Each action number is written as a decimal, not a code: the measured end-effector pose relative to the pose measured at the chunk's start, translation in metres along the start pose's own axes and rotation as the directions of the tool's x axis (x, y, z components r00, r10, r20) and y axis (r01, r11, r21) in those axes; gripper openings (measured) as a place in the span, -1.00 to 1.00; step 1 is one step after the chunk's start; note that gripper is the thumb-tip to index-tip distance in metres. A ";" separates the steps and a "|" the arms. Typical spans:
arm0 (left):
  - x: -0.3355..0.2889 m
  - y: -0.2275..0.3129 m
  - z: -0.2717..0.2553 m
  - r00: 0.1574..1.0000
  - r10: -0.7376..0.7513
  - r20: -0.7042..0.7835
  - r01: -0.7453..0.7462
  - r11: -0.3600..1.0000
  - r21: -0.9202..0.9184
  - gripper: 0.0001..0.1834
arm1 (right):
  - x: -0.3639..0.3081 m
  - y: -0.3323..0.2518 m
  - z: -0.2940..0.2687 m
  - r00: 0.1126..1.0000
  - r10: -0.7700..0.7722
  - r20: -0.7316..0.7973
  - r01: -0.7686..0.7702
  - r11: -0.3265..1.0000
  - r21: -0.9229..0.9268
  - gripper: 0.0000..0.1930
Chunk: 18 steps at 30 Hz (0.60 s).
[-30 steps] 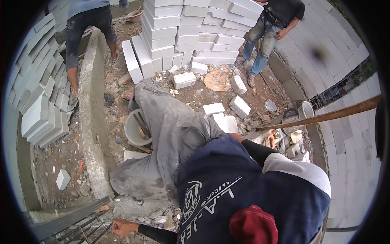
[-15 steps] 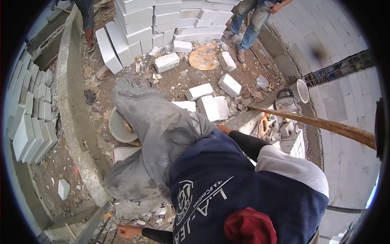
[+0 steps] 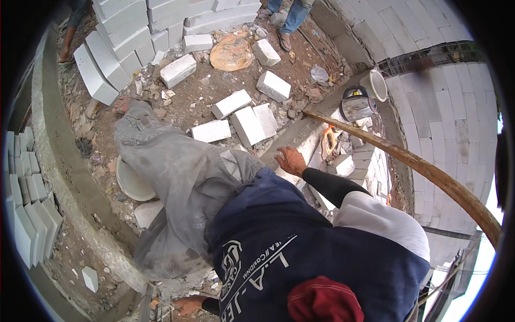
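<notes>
My right hand (image 3: 292,161), in a black sleeve, is held out beside my hip with its fingers apart and nothing in them. It is over or on the edge of a low concrete beam (image 3: 287,140); contact cannot be made out. An orange-handled handsaw (image 3: 328,140) lies just beyond it, near white block pieces (image 3: 343,165). At the lower edge, my left hand (image 3: 188,306) shows only partly and is blurred, close to rubble. My grey trousers (image 3: 171,161) and dark blue shirt (image 3: 300,231) fill the middle. A dark red cloth (image 3: 324,300) shows on my chest.
White blocks (image 3: 247,126) lie on dirt ahead, below tall block stacks (image 3: 123,32). A pale basin (image 3: 131,180) stands beside my leg. A long wooden pole (image 3: 418,155) slants across the right, near a white bucket (image 3: 375,86). One person's legs (image 3: 292,21) show at the back.
My right hand has come out from beside my thigh and spread its fingers. My left hand, earlier pointing, is now more hidden. The whole view has shifted, with the surroundings moving left and up.
</notes>
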<state>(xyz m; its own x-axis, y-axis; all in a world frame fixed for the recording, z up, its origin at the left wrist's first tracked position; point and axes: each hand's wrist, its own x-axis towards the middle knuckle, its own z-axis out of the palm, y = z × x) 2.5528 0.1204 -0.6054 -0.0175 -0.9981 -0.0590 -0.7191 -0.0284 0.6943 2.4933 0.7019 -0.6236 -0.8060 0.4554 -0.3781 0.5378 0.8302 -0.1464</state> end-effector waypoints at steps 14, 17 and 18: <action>-0.051 0.037 0.052 0.862 0.219 0.457 -0.214 0.975 -0.065 0.19 | -0.029 0.072 0.032 0.929 0.233 0.288 -0.191 0.967 -0.166 0.22; -0.070 0.022 0.049 0.740 0.582 0.338 -0.650 0.749 0.132 0.01 | -0.029 0.072 0.042 0.916 0.221 0.335 -0.188 0.974 -0.127 0.29; -0.081 0.023 0.046 0.751 0.577 0.321 -0.628 0.774 0.081 0.01 | -0.025 0.076 0.044 0.914 0.205 0.351 -0.166 0.976 -0.139 0.33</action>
<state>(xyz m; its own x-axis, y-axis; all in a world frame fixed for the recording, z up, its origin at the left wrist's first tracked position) 2.5058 0.2034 -0.6178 -0.6507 -0.7489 0.1258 -0.6018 0.6096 0.5160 2.5651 0.7390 -0.6655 -0.5391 0.4737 -0.6965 0.6246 0.7795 0.0467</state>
